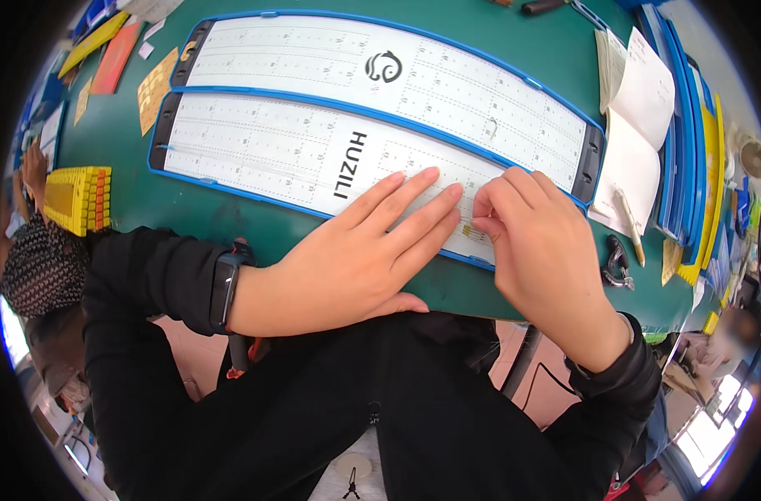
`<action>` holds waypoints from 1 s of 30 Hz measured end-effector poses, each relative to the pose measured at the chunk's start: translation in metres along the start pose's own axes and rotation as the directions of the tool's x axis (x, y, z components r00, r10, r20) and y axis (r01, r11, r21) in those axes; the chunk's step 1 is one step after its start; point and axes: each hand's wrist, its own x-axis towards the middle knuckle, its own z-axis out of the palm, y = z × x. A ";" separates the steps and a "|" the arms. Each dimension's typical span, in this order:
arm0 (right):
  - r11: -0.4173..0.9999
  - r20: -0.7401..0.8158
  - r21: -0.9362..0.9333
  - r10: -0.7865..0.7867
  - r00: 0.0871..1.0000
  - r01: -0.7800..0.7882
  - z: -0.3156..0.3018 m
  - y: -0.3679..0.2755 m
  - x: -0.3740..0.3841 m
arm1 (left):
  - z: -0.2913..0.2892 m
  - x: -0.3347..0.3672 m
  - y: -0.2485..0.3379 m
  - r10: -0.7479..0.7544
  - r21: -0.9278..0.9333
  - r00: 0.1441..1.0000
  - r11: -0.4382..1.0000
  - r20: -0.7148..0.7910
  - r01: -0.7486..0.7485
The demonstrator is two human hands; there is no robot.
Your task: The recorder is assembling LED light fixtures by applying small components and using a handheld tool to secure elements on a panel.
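A long, slim hinged case with a blue rim (pixel 293 96) lies opened flat on the green table. Both of its white panels carry printed dashed rows. My left hand (pixel 355 250) rests palm down on the near panel (pixel 255 138), its fingers stretched and spread. Beside it, close to that panel's right half, my right hand (pixel 551 242) has thumb and forefinger pinched together. What the pinch holds, if anything, is too small to make out. A small yellowish mark (pixel 474 233) shows on the panel just under those fingertips. The far panel (pixel 313 54) is untouched.
To the right lie an open notebook (pixel 635 159), a pen (pixel 629 225), a small black and metal tool (pixel 617 263) and stacked blue and yellow cases (pixel 689 159). At left are a gold sheet (pixel 157 90), a yellow rack (pixel 73 199) and another person's hand (pixel 35 171).
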 end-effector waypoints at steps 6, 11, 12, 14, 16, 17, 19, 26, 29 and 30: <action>0.855 -0.062 0.242 0.485 0.872 -0.459 -0.059 0.018 -0.037 | 0.007 0.002 0.000 -0.074 0.055 0.997 0.996 0.017 0.073; 0.817 0.032 0.144 0.561 0.828 -0.559 -0.066 0.044 -0.102 | 0.013 0.011 -0.010 0.037 0.241 0.991 0.971 -0.128 -0.006; 0.819 0.038 0.146 0.555 0.831 -0.554 -0.057 0.048 -0.106 | 0.014 0.011 -0.010 0.028 0.240 0.992 0.971 -0.126 0.003; 0.839 -0.011 0.128 0.535 0.845 -0.529 -0.039 0.056 -0.111 | 0.015 0.011 -0.009 -0.016 0.157 0.991 0.987 -0.135 0.038; 0.825 -0.035 0.117 0.559 0.828 -0.552 -0.028 0.060 -0.116 | 0.013 0.012 -0.011 -0.010 0.132 0.991 0.991 -0.136 0.029; 0.803 -0.133 0.136 0.595 0.792 -0.580 -0.021 0.062 -0.117 | 0.013 0.012 -0.012 -0.007 0.114 0.991 0.993 -0.137 0.023; 0.787 -0.227 0.155 0.616 0.754 -0.597 -0.016 0.067 -0.116 | 0.013 0.013 -0.014 -0.014 0.134 0.989 0.990 -0.146 0.034; 0.811 -0.172 0.256 0.573 0.801 -0.526 -0.016 0.086 -0.119 | 0.000 0.002 -0.005 -0.145 0.110 0.988 0.984 0.054 0.138; 0.778 -0.285 0.504 0.559 0.779 -0.374 -0.016 0.076 -0.121 | -0.002 0.000 -0.005 -0.173 0.091 0.982 0.982 0.082 0.165; 0.724 -0.363 0.637 0.584 0.726 -0.264 -0.014 0.068 -0.119 | -0.001 0.000 -0.004 -0.171 0.086 0.982 0.983 0.079 0.164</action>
